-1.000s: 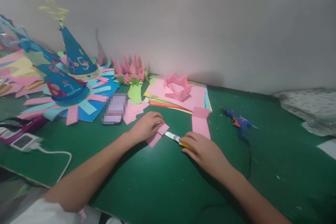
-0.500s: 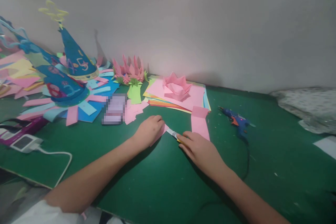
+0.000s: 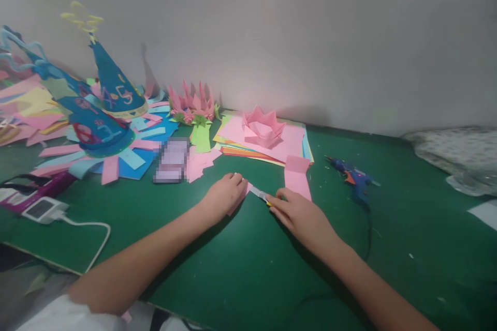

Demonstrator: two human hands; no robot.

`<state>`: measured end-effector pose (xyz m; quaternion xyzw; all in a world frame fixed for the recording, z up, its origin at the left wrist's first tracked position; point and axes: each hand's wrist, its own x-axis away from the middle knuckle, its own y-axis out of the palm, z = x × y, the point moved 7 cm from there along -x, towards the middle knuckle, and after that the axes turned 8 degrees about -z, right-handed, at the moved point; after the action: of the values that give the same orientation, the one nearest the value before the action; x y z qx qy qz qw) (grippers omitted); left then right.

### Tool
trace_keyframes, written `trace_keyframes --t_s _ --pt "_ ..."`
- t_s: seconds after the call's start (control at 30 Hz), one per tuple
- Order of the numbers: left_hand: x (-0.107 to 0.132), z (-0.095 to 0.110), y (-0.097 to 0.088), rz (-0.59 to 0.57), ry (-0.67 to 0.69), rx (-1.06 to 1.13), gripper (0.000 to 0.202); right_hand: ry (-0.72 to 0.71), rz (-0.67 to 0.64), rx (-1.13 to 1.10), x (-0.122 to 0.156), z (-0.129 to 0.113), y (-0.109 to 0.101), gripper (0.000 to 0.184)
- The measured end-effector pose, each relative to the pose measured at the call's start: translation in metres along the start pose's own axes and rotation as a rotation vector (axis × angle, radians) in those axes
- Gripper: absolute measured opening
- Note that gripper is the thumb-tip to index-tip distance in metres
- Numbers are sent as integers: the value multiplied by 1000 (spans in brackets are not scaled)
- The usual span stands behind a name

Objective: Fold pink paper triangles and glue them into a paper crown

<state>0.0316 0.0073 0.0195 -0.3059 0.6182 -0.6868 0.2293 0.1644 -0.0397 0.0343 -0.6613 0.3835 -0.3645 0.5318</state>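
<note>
My left hand (image 3: pixel 225 195) lies with its fingers curled down over a small folded pink paper piece (image 3: pixel 245 190) on the green mat (image 3: pixel 240 264), pinning it. My right hand (image 3: pixel 301 216) grips a yellow-handled utility knife (image 3: pixel 259 194). Its bare blade points left and touches the paper's right edge beside my left fingers. Just behind my right hand lies a pink paper strip (image 3: pixel 297 179).
A stack of coloured sheets (image 3: pixel 229 140) carries a pink folded paper flower (image 3: pixel 263 126). Blue paper cone hats (image 3: pixel 112 85) and cut strips crowd the left. A blue glue gun (image 3: pixel 355 178) with cord lies right. A white charger (image 3: pixel 41 209) with cable sits front left. A phone (image 3: pixel 170 160) lies near the scraps.
The knife blade has slid left and away from me, up to the paper under my left hand. My left hand now covers more of the pink piece.
</note>
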Motion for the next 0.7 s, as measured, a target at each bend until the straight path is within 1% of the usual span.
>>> trace_keyframes --t_s 0.07,0.13,0.4,0.53,0.7 --pt "1 0 1 -8 -3 18 15 -11 4 2 0 1 -2 25" --pt "2 -1 2 -8 -6 30 12 -26 10 0 0 3 -4 24" --pt "1 -6 1 -56 -67 5 21 -70 16 3 0 13 -2 26" --pt "1 1 2 -133 -79 -18 17 -74 25 9 0 11 -3 28" --pt "3 9 4 -237 -140 -33 23 -73 6 39 -4 5 -5 26"
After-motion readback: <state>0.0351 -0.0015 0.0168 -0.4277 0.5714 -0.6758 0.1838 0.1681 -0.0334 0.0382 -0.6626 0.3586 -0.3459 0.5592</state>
